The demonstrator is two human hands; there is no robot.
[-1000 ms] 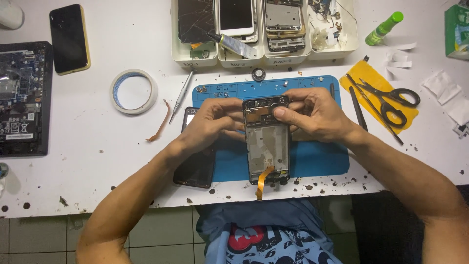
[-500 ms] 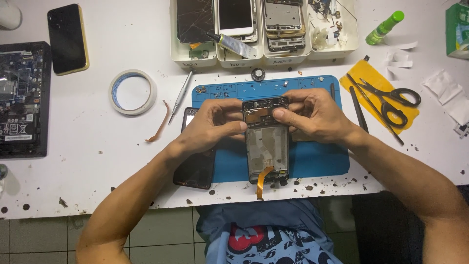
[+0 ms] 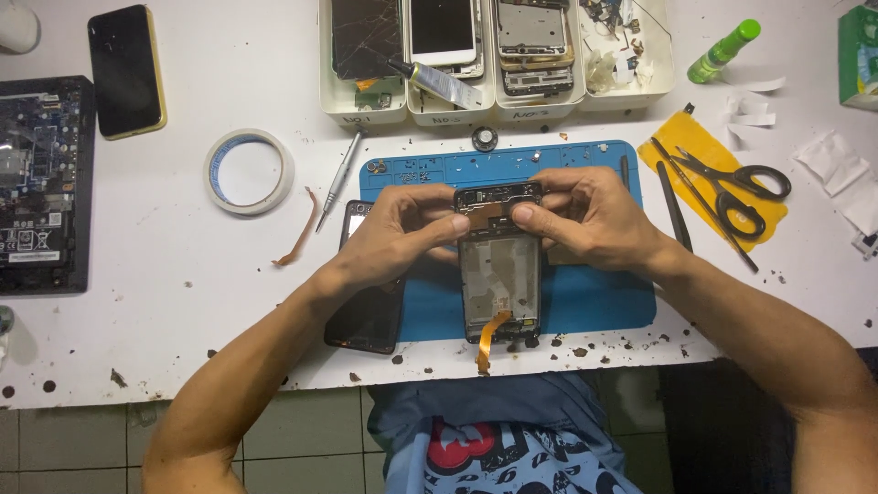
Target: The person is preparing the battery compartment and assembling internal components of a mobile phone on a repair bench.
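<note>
**Asker:** While both hands meet at the middle of the frame, what are they holding?

**Describer:** An opened phone frame (image 3: 499, 274), back cover off, lying lengthwise on a blue work mat (image 3: 594, 302) on the white counter (image 3: 183, 293). The left hand (image 3: 402, 229) comes in from the left, and its thumb and fingertips pinch the top left corner of the frame. The right hand (image 3: 585, 215) comes in from the right, and its grip is pressed together on the top right corner, thumb on the upper edge. An orange flex cable (image 3: 487, 340) curls out of the frame's bottom end, over the counter's near edge.

**Asker:** What lies around the hands?

**Describer:** Under the left wrist, partly on the mat, lies a dark phone screen (image 3: 366, 316), face up. Left of that are a loose orange strip (image 3: 297, 233), a slim metal screwdriver (image 3: 340, 178) and a roll of white tape (image 3: 249, 171). Further left lie a black phone with a yellow edge (image 3: 126, 70) and an exposed circuit board (image 3: 41, 183).

**Asker:** And at the far side?

**Describer:** A row of white trays (image 3: 494, 110) holds phones and parts, with a small tube (image 3: 437, 80) across them. To the right are black scissors (image 3: 732, 187) on a yellow sheet (image 3: 704, 151), a dark pry tool (image 3: 674, 206), and a green bottle (image 3: 722, 50). Small brown specks dot the counter's near edge; what they are is hard to tell.
</note>
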